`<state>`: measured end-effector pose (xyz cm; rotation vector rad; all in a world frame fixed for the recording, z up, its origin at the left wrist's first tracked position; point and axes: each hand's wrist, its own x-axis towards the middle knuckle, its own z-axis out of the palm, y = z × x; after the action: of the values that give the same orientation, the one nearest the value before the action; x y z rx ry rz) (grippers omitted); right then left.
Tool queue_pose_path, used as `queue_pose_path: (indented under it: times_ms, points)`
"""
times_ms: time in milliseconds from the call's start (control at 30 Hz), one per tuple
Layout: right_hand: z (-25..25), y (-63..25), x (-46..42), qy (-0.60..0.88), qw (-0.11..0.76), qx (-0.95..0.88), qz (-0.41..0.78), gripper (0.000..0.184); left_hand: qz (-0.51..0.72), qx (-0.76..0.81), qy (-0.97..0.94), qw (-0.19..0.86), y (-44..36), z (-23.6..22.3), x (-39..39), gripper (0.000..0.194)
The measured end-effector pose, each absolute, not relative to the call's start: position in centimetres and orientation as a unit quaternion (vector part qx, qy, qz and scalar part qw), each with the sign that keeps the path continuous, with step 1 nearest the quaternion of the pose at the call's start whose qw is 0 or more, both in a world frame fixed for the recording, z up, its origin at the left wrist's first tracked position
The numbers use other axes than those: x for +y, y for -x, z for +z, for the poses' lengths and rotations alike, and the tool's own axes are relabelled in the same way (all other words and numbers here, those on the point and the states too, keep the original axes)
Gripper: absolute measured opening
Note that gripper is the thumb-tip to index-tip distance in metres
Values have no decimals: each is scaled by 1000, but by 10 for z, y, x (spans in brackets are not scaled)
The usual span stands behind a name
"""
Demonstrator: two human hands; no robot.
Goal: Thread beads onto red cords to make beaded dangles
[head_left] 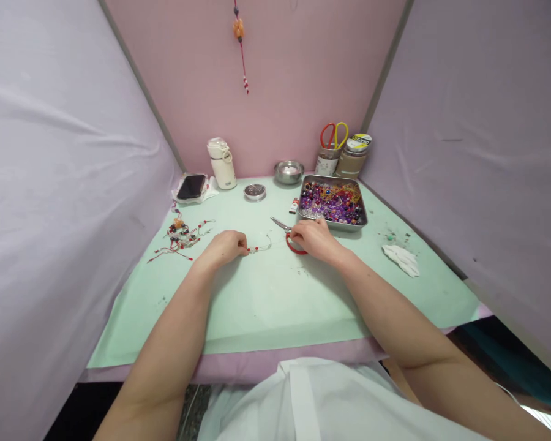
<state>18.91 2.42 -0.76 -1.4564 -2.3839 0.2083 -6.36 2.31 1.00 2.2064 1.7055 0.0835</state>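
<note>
so, near the desk's (275, 306) left edge lies a pile of beaded cords (180, 236); then, well back from the front edge, the left hand (229, 245) pinches a beaded string (256, 249); next, scissors (282, 225), with the right hand (316, 237) over their handles, fingers curled, its grip unclear; toward the back right corner, a bead tray (344, 226).

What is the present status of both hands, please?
Left hand pinching beaded string. Right hand at red-handled scissors, grip unclear. Bead tray just beyond right hand.
</note>
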Motion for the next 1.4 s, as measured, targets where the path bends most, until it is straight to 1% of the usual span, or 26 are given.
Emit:
queue_pose_path:
  times_ms: [100,133,167,233,300,367,433,533,600,633,700,800,967,1200,1333,1400]
  points:
    - [-9,-189,25,514,185,-834,77,17,26,610,-774,168,67,10,24,9]
    - [-9,-189,24,513,192,-833,82,17,38,611,-774,160,66,10,23,12]
    - [-9,-188,24,510,200,-832,89,16,57,608,-776,156,65,11,22,18]
    - [-9,-184,22,497,217,-833,111,14,128,589,-782,156,56,11,18,37]
    - [-8,-180,19,473,238,-838,134,11,203,542,-786,217,40,10,11,47]
    - [-8,-175,17,444,258,-844,153,9,242,509,-769,302,23,6,3,50]
    - [-9,-171,16,429,269,-847,161,8,248,473,-755,379,8,-1,-3,46]
    - [-10,-170,17,430,281,-844,157,9,315,470,-707,424,-2,-11,-4,42]
    - [-11,-170,18,431,289,-841,156,9,348,492,-684,412,-2,-14,-1,39]
    - [-11,-171,19,430,291,-840,157,9,358,501,-682,395,0,-15,1,34]
    - [-12,-170,20,428,290,-840,163,10,358,516,-693,355,2,-14,2,24]
    - [-13,-169,20,427,288,-841,167,10,354,531,-702,317,3,-12,2,18]
    - [-14,-168,21,429,294,-836,173,13,362,535,-707,287,2,-12,1,17]
    - [-11,-170,22,446,316,-819,175,14,372,540,-702,277,2,-9,-2,17]
    - [3,-183,24,464,337,-802,166,11,368,543,-709,261,2,-8,-1,18]
    - [14,-198,28,488,333,-792,154,9,365,546,-708,258,3,-7,-1,18]
